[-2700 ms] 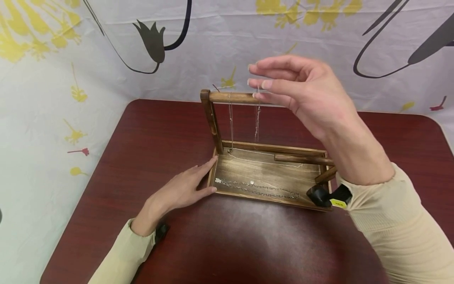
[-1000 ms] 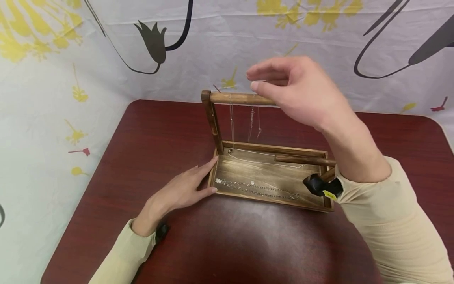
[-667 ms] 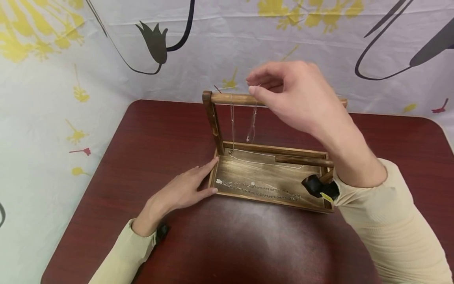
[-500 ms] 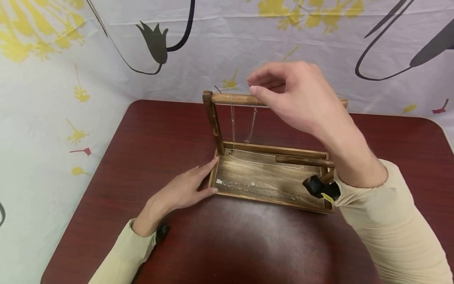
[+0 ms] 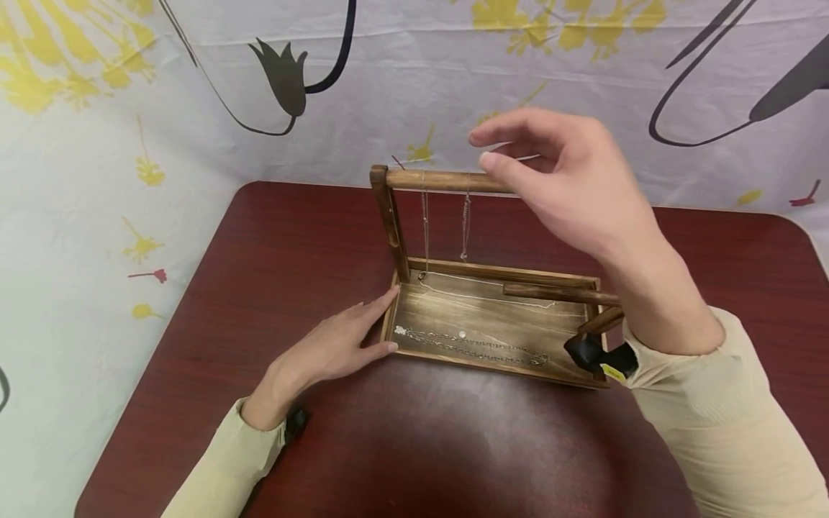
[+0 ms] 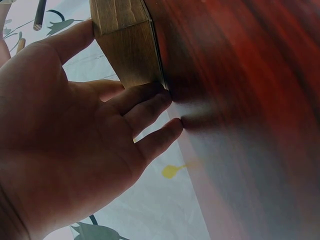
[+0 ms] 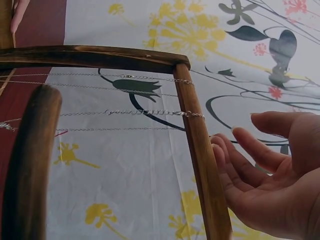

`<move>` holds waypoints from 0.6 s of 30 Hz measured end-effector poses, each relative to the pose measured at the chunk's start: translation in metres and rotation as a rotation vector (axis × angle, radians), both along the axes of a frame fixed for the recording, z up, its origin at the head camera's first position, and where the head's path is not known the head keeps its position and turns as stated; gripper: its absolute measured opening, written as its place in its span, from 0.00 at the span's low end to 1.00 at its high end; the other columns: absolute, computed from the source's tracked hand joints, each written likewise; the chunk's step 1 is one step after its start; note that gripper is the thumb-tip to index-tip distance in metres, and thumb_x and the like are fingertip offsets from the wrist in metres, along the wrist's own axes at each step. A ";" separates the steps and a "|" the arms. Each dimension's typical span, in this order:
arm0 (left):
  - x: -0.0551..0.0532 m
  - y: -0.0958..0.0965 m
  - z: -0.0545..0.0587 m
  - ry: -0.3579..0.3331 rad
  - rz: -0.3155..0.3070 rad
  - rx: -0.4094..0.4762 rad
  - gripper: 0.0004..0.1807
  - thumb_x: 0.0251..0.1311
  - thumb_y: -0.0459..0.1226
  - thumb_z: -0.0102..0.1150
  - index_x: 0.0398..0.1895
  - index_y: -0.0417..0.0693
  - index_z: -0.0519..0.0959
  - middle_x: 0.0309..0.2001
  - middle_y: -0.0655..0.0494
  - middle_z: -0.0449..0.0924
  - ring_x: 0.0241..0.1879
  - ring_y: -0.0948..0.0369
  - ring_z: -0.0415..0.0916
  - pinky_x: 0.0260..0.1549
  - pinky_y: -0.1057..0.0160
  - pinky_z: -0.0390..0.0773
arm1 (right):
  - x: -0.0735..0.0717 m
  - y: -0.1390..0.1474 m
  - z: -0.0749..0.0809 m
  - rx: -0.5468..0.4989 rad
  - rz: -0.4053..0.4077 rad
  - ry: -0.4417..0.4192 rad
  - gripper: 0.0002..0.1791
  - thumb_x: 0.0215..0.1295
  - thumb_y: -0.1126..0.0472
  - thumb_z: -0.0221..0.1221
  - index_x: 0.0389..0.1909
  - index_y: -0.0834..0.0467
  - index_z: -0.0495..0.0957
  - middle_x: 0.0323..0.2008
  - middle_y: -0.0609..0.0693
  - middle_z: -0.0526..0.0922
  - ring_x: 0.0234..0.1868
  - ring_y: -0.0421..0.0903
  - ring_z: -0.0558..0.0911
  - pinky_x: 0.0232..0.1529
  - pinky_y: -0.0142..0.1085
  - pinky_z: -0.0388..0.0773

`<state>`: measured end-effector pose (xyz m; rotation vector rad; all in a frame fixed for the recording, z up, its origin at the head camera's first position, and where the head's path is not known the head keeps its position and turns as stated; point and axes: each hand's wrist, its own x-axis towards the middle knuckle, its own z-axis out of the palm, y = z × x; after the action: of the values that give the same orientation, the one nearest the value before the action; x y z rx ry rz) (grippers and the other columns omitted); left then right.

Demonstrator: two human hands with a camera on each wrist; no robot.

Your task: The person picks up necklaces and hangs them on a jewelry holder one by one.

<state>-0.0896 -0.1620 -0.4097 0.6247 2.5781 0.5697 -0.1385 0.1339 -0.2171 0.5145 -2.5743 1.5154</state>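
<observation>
A wooden jewellery stand with a tray base (image 5: 440,309) has two fine silver necklaces over its top bar (image 5: 404,179). The left necklace (image 5: 424,223) hangs near the upright, its pendant down at the tray; the second necklace (image 5: 465,223) hangs to its right. My right hand (image 5: 576,180) hovers by the bar just right of the second necklace, thumb and fingers apart and holding nothing. In the right wrist view, its loosely bent fingertips (image 7: 218,150) are right at the bar. My left hand (image 5: 327,345) rests its outstretched fingers against the tray's left end (image 6: 127,55).
A thicker chain necklace (image 5: 479,356) lies along the tray's front, near a small pale round spot (image 5: 462,334). A thin chain (image 5: 492,296) lies at the back. A lower wooden arm (image 5: 550,292) juts over the tray's right side. The dark red table (image 5: 414,446) meets a patterned cloth (image 5: 363,137).
My right hand has let go of the second necklace, which now hangs straight from the bar, and has drawn back to the right with fingers spread. The left hand has stayed put.
</observation>
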 end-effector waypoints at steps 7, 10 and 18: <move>0.000 0.000 0.001 -0.005 0.007 0.002 0.45 0.67 0.61 0.53 0.79 0.75 0.39 0.76 0.63 0.54 0.72 0.45 0.58 0.67 0.43 0.62 | 0.005 0.004 -0.001 -0.077 0.008 -0.024 0.13 0.67 0.59 0.63 0.51 0.56 0.84 0.52 0.47 0.83 0.43 0.43 0.84 0.39 0.28 0.76; 0.001 0.000 0.000 -0.007 0.008 0.003 0.45 0.66 0.62 0.53 0.79 0.76 0.39 0.76 0.63 0.54 0.72 0.45 0.57 0.67 0.43 0.62 | 0.008 0.006 -0.001 -0.084 0.017 -0.026 0.13 0.67 0.60 0.63 0.51 0.56 0.84 0.53 0.47 0.83 0.44 0.43 0.84 0.41 0.27 0.76; 0.001 0.000 0.000 0.001 0.008 0.003 0.45 0.67 0.61 0.53 0.79 0.77 0.38 0.76 0.62 0.55 0.72 0.46 0.58 0.68 0.43 0.61 | 0.014 0.011 -0.001 -0.060 0.025 -0.029 0.13 0.68 0.56 0.63 0.51 0.53 0.84 0.51 0.46 0.84 0.44 0.43 0.84 0.39 0.28 0.74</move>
<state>-0.0890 -0.1619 -0.4095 0.6158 2.5818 0.5761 -0.1249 0.1447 -0.2183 0.5243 -2.5438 1.6147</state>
